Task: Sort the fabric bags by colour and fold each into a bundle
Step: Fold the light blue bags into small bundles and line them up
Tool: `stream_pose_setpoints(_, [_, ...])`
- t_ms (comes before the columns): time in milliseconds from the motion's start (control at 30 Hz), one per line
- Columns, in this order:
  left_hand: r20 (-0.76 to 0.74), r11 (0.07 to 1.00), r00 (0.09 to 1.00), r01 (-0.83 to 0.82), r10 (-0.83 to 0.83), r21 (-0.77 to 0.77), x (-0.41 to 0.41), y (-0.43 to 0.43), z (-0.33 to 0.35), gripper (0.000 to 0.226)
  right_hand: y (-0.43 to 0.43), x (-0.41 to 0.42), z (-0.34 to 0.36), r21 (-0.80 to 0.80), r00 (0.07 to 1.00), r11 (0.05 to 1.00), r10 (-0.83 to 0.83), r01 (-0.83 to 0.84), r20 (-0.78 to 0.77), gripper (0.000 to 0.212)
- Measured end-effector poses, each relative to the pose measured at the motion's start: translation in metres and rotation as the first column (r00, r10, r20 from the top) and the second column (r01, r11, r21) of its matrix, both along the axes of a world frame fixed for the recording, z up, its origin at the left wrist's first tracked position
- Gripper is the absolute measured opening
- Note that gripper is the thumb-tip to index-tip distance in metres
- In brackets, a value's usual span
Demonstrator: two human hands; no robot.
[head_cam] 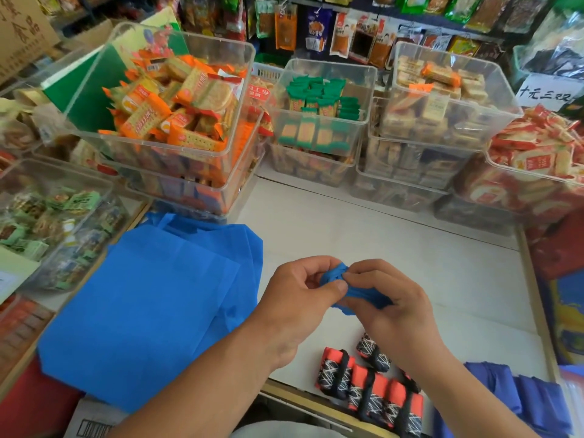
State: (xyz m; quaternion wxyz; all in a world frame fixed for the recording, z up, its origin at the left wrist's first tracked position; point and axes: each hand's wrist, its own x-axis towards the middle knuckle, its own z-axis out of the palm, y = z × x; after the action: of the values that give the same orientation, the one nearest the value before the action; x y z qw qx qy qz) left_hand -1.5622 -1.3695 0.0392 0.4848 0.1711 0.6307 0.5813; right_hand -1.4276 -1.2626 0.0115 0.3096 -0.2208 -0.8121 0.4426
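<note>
Above the white table [410,248], both my hands hold a small blue fabric bundle [357,292]. My left hand [303,298] pinches its upper end between thumb and fingers. My right hand [388,305] curls round its lower part. A stack of flat blue fabric bags [151,298] lies to the left, over the table's left edge. Several red and black patterned bundles [369,387] lie in a row at the near table edge below my hands. Dark blue bags [512,396] sit at the bottom right.
Clear plastic bins of wrapped snacks stand along the back: orange packs [177,105], green packs [319,112], pale packs [442,99] and red packs [537,147]. More bins [57,216] crowd the left. Hanging snack packets line the back wall.
</note>
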Motion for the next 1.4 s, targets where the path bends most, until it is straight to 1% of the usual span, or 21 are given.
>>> stream_pose_setpoints(67, [-0.197, 1.000, 0.980, -0.005, 0.006, 0.006, 0.001, 0.002, 0.002, 0.029, -0.001, -0.005, 0.003, -0.020, 0.998, 0.998, -0.053, 0.053, -0.017, 0.022])
stream_pose_setpoints(133, [-0.407, 0.999, 0.913, -0.030, 0.038, 0.027, 0.003, 0.005, 0.003, 0.029, 0.001, -0.012, 0.007, -0.026, 0.993, 0.993, -0.114, 0.114, -0.007, 0.026])
stream_pose_setpoints(233, [-0.545, 0.996, 0.835, -0.031, 0.074, 0.088, 0.002, 0.009, 0.002, 0.028, 0.007, -0.021, 0.011, -0.035, 0.983, 0.983, -0.183, 0.183, 0.002, 0.027])
stream_pose_setpoints(300, [-0.630, 0.995, 0.772, -0.025, 0.079, 0.094, 0.004, 0.010, 0.000, 0.030, 0.006, -0.023, 0.009, -0.025, 0.987, 0.986, -0.163, 0.163, 0.008, 0.029])
stream_pose_setpoints(400, [-0.748, 0.994, 0.654, -0.059, 0.109, 0.094, 0.010, 0.010, -0.001, 0.032, -0.003, -0.023, 0.006, 0.000, 0.989, 0.991, -0.136, 0.136, -0.067, 0.045])
stream_pose_setpoints(433, [-0.760, 0.992, 0.638, -0.071, 0.124, 0.102, 0.011, 0.010, -0.001, 0.030, -0.006, -0.024, 0.006, 0.003, 0.985, 0.989, -0.145, 0.146, -0.092, 0.048])
stream_pose_setpoints(467, [-0.738, 0.988, 0.658, -0.093, 0.153, 0.121, 0.010, 0.010, -0.001, 0.029, -0.007, -0.026, 0.006, 0.007, 0.981, 0.987, -0.161, 0.163, -0.113, 0.047])
stream_pose_setpoints(533, [-0.610, 0.978, 0.766, -0.145, 0.205, 0.147, 0.005, 0.011, 0.003, 0.027, -0.002, -0.028, 0.009, 0.031, 0.981, 0.984, -0.172, 0.175, -0.094, 0.041])
stream_pose_setpoints(600, [-0.492, 0.978, 0.845, -0.169, 0.209, 0.124, -0.004, 0.010, 0.002, 0.028, 0.003, -0.025, 0.010, 0.097, 0.995, 0.991, -0.095, 0.095, -0.008, 0.041])
stream_pose_setpoints(667, [-0.371, 0.983, 0.911, -0.149, 0.180, 0.110, -0.012, 0.008, -0.001, 0.023, 0.006, -0.020, 0.015, 0.153, 0.999, 0.988, -0.017, 0.013, 0.027, 0.040])
stream_pose_setpoints(700, [-0.304, 0.984, 0.939, -0.134, 0.163, 0.115, -0.014, 0.008, 0.000, 0.021, 0.009, -0.018, 0.020, 0.168, 0.999, 0.986, -0.015, 0.010, 0.031, 0.039])
stream_pose_setpoints(800, [-0.127, 0.986, 0.984, -0.112, 0.128, 0.125, -0.017, 0.006, 0.005, 0.021, 0.016, -0.016, 0.027, 0.234, 0.999, 0.972, -0.001, -0.010, 0.045, 0.031])
stream_pose_setpoints(867, [0.039, 0.985, 0.994, -0.104, 0.100, 0.139, -0.019, 0.005, 0.011, 0.017, 0.016, -0.017, 0.025, 0.302, 0.997, 0.953, 0.008, -0.031, 0.077, 0.028])
stream_pose_setpoints(900, [0.079, 0.987, 0.993, -0.092, 0.082, 0.135, -0.020, 0.004, 0.013, 0.016, 0.017, -0.018, 0.023, 0.332, 0.996, 0.942, 0.010, -0.039, 0.088, 0.029])
stream_pose_setpoints(933, [0.068, 0.989, 0.994, -0.088, 0.081, 0.122, -0.019, 0.005, 0.012, 0.015, 0.016, -0.017, 0.021, 0.358, 0.995, 0.933, 0.016, -0.049, 0.094, 0.030])
stream_pose_setpoints(1067, [-0.046, 0.990, 0.989, -0.138, 0.138, 0.017, -0.010, 0.009, 0.002, 0.013, 0.016, -0.016, 0.013, 0.403, 0.996, 0.913, 0.029, -0.061, 0.085, 0.029])
stream_pose_setpoints(1133, [-0.106, 0.989, 0.983, -0.151, 0.150, 0.001, -0.005, 0.010, 0.000, 0.015, 0.015, -0.015, 0.009, 0.405, 0.996, 0.913, 0.022, -0.056, 0.089, 0.029])
stream_pose_setpoints(1200, [-0.249, 0.986, 0.955, -0.168, 0.164, 0.006, -0.002, 0.010, 0.000, 0.017, 0.012, -0.016, 0.008, 0.390, 0.995, 0.919, 0.022, -0.059, 0.099, 0.029])
stream_pose_setpoints(1233, [-0.354, 0.984, 0.920, -0.177, 0.169, 0.012, -0.001, 0.011, 0.000, 0.017, 0.012, -0.018, 0.009, 0.372, 0.996, 0.927, 0.017, -0.050, 0.091, 0.028])
stream_pose_setpoints(1300, [-0.572, 0.985, 0.806, -0.169, 0.152, 0.023, 0.000, 0.012, 0.002, 0.016, 0.011, -0.023, 0.010, 0.319, 0.998, 0.948, -0.017, -0.002, 0.056, 0.027])
stream_pose_setpoints(1400, [-0.760, 0.990, 0.640, -0.135, 0.112, 0.033, 0.004, 0.014, 0.005, 0.017, 0.011, -0.032, 0.010, 0.313, 0.998, 0.949, -0.053, 0.041, 0.028, 0.028])
